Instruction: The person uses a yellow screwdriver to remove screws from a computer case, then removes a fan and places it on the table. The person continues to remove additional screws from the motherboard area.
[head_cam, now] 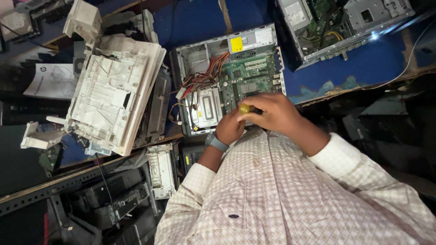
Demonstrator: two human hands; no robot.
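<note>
Screwdriver [245, 108] with a yellow handle is gripped at the near edge of an opened computer case [229, 79], which lies on its side on the blue worktop [363, 63]. Only the rounded handle end is seen; the shaft is hidden by the hands. The right hand [277, 113] is clenched around the handle from above, its fingers curled over it. The left hand [229, 127], with a grey band on the wrist, is pressed against the handle from below, touching the right hand; whether it grasps the tool or only steadies it cannot be told. Inside the case a green circuit board [252, 75] is seen on the right side, a metal drive cage [206, 109] just beside the hands, and a bundle of red, yellow and orange wires [204, 75] running towards the far end. A second opened case [336, 25] is set well apart at the far right of the worktop. A stripped white printer body [113, 95] lies to the left of the first case, just beside it. A checked shirt sleeve [345, 159] covers the right forearm.
</note>
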